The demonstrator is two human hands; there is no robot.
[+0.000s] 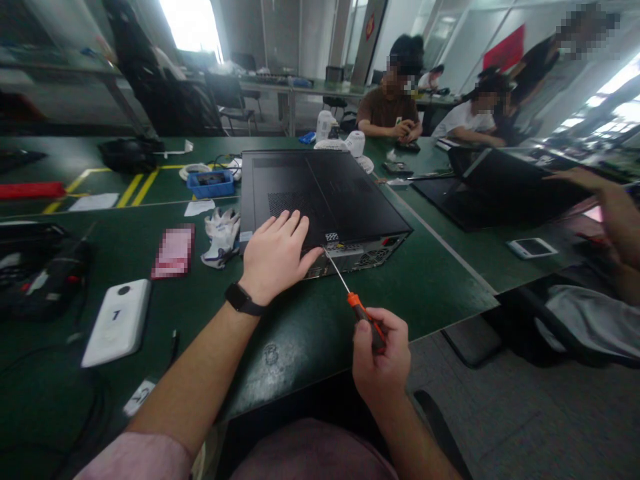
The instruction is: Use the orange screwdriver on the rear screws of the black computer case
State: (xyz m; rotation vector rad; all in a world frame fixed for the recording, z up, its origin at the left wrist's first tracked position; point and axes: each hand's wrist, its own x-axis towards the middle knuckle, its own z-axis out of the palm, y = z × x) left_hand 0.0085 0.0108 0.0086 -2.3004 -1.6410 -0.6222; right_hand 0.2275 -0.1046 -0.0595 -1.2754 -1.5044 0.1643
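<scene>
A black desktop computer case lies on its side on the green table, its rear panel with ports and a fan grille facing me. My left hand rests flat on the near left part of the case, fingers stretched out and thumb by the rear edge. In my right hand is a screwdriver with an orange and dark handle. Its thin shaft points up and left, and the tip meets the rear edge of the case near my left thumb. Any screw at the tip is too small to see.
Left of the case are a work glove, a blue tray, a white power bank and cables. A phone and a black panel lie to the right, by another person's arm. Several people sit beyond.
</scene>
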